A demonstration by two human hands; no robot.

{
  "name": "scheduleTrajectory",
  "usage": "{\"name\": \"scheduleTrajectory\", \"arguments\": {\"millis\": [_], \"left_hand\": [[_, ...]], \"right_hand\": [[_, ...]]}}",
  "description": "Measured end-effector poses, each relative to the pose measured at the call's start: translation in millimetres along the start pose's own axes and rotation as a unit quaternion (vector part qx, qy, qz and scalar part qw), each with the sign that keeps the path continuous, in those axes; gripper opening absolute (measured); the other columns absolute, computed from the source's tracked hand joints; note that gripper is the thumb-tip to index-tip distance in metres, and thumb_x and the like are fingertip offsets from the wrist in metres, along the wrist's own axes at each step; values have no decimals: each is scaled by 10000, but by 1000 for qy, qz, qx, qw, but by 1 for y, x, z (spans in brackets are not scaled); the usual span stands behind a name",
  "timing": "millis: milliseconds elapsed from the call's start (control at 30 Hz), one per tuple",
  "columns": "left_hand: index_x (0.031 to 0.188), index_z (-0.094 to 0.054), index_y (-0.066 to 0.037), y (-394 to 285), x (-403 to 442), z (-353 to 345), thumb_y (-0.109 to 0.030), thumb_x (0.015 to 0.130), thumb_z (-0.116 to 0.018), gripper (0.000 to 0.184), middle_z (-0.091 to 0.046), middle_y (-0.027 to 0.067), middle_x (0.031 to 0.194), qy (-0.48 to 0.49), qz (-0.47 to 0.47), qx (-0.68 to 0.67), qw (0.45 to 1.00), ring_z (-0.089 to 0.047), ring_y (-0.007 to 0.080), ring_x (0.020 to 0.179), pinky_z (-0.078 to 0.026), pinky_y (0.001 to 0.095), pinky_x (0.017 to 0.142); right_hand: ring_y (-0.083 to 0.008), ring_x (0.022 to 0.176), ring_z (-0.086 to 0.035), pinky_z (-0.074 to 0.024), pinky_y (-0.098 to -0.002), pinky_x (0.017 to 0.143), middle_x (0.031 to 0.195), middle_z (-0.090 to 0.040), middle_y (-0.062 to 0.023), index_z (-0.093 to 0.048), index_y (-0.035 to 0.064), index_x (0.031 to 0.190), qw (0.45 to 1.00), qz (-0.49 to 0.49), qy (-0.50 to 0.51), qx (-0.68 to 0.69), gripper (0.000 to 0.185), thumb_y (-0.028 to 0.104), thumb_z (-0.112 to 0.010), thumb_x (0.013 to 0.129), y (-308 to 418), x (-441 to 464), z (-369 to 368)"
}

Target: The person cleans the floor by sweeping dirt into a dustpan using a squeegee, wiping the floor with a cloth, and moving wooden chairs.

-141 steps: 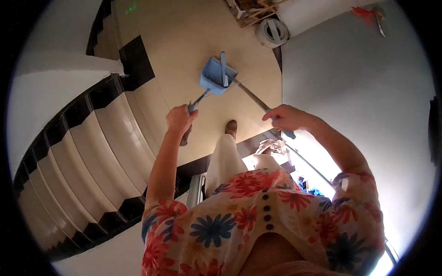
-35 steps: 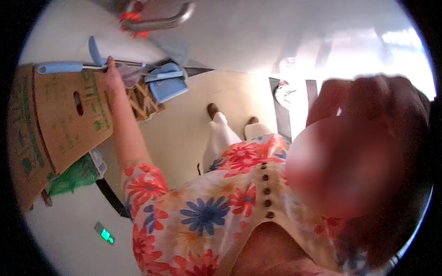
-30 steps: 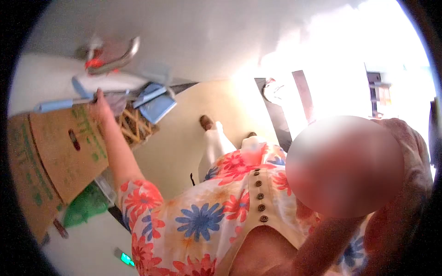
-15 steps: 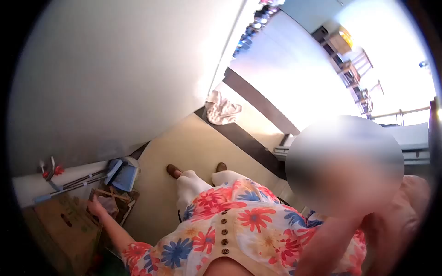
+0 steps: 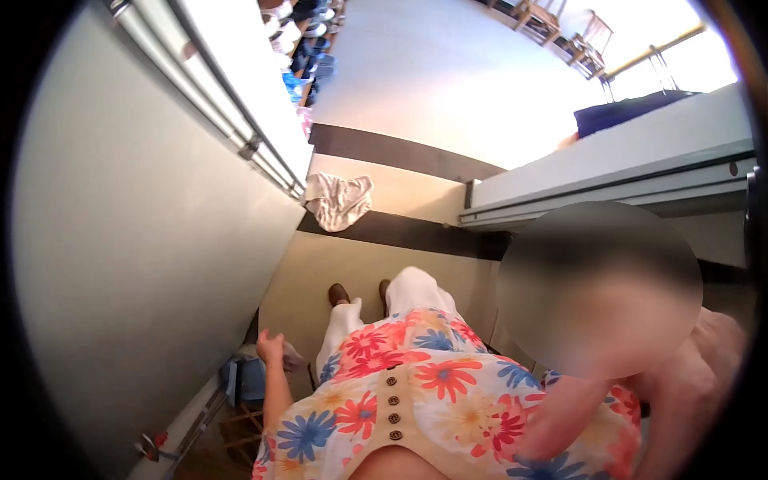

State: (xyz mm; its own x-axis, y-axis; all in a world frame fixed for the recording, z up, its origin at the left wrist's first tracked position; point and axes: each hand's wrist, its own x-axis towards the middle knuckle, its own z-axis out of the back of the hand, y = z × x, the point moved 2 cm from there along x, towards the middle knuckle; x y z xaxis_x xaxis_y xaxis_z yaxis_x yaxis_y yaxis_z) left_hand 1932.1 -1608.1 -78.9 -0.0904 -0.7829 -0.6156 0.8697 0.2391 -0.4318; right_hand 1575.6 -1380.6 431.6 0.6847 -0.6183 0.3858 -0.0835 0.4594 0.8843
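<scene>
My left hand point(image 5: 270, 349) is low at the left of the head view, beside the grey door panel. A crumpled pale bag point(image 5: 294, 359) hangs at its right side, seemingly held by the lower fingers, while the thumb and a forefinger stand apart. Beneath the hand is the blue dustpan point(image 5: 250, 379), no longer touched, next to a wooden crate point(image 5: 242, 425). My right arm is bent up at the lower right; its hand is near my head, and a blurred disc hides the fingers.
A light cloth point(image 5: 340, 200) lies on the floor by the doorway, between dark floor strips. Shoes point(image 5: 308, 52) line a rack beyond the door panel point(image 5: 136, 216). Chairs point(image 5: 588, 48) stand farther off. A white ledge point(image 5: 640, 160) runs along the right.
My left hand has let go of the long-handled tools, which now lean by the wall and crate. The view has turned from the stairs toward the bright doorway; my right hand has risen toward my head.
</scene>
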Motion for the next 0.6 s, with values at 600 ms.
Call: {"name": "scheduleTrajectory", "arguments": {"millis": [600], "left_hand": [[969,-602,-53,-227,94,-147,-182,553,-657,439,-624,120,794,69,-102,200,972,-597,213,693,-467,317,659]], "right_hand": [[-136,776,-571,-453,-266,493,930,-569,-63,-458,16,1117,117,-546,-823,110,518,348,-602,746,-64,-458,-144]]}}
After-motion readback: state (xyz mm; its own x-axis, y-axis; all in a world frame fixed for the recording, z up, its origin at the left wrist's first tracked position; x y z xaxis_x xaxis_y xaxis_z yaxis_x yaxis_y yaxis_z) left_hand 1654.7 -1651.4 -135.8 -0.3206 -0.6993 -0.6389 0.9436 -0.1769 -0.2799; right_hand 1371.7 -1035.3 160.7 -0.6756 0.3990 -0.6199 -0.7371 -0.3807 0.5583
